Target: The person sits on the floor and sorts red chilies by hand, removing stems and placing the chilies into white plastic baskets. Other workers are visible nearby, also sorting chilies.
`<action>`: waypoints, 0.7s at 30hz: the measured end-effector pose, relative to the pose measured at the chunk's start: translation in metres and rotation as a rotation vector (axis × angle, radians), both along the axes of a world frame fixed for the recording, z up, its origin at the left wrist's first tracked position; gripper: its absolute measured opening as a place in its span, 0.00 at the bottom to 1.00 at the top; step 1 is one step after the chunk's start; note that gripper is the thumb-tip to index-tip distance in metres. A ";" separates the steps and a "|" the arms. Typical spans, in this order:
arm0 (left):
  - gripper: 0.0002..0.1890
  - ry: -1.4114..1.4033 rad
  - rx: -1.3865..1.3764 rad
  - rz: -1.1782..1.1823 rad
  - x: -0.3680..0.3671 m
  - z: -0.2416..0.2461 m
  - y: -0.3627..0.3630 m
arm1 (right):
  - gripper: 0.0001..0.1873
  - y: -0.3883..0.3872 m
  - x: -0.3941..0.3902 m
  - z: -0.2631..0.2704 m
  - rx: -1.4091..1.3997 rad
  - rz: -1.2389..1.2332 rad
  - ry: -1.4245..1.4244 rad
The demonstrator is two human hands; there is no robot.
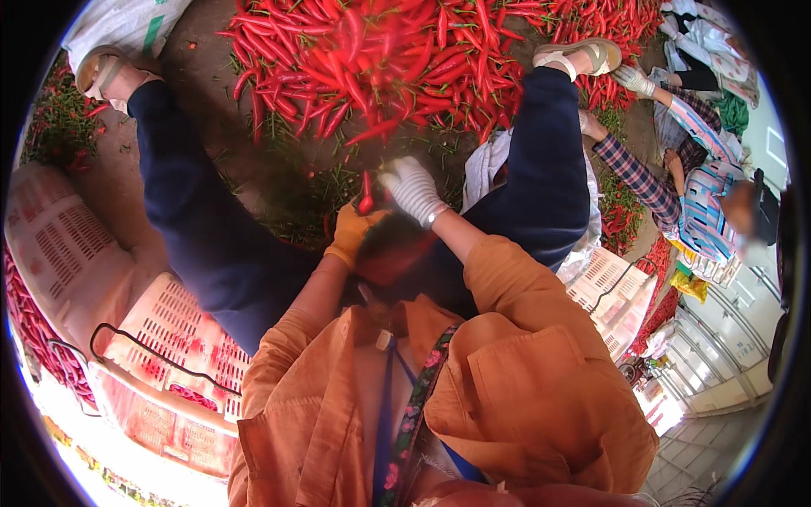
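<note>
My left hand [355, 231], in a yellow-orange glove, grips a red chili pepper [366, 198] between my spread legs. The pepper's thin end points away from me. Close to its right, my right hand [412, 188] wears a white ribbed glove, its fingers bent near the pepper. Something small and greenish shows at those fingertips, too blurred to name. Beyond both hands lies a large heap of red chili peppers [380, 63] with green stems. Loose green stems [329, 190] litter the ground beneath my hands.
Plastic crates [171, 323] stand at my left, and another crate [611, 285] is behind my right leg. A white sack [488, 165] lies by my right thigh. At right, co-workers reach toward more peppers, one in a striped sleeve [697, 120]. A white woven sack [120, 28] lies far left.
</note>
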State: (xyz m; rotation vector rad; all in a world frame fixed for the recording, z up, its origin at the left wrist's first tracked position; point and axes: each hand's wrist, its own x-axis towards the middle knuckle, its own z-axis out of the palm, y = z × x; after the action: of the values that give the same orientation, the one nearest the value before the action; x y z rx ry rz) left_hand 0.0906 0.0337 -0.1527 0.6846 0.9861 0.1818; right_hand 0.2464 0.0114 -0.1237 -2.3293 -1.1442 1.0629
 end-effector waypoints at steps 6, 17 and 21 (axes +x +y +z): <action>0.23 0.296 0.476 -0.370 0.002 0.019 -0.001 | 0.15 -0.019 -0.038 -0.001 0.088 -0.706 0.548; 0.17 0.159 0.082 0.161 0.004 0.003 0.005 | 0.21 0.058 0.039 -0.040 -0.160 0.363 -0.517; 0.11 0.132 -0.042 0.227 0.003 0.002 0.013 | 0.17 0.065 0.059 -0.040 -0.052 0.522 -0.642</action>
State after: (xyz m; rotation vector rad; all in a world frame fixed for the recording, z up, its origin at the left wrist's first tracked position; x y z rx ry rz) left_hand 0.0934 0.0467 -0.1503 0.5505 1.1914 0.3175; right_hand 0.3051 0.0768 -0.1640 -2.5570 -2.0604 0.4637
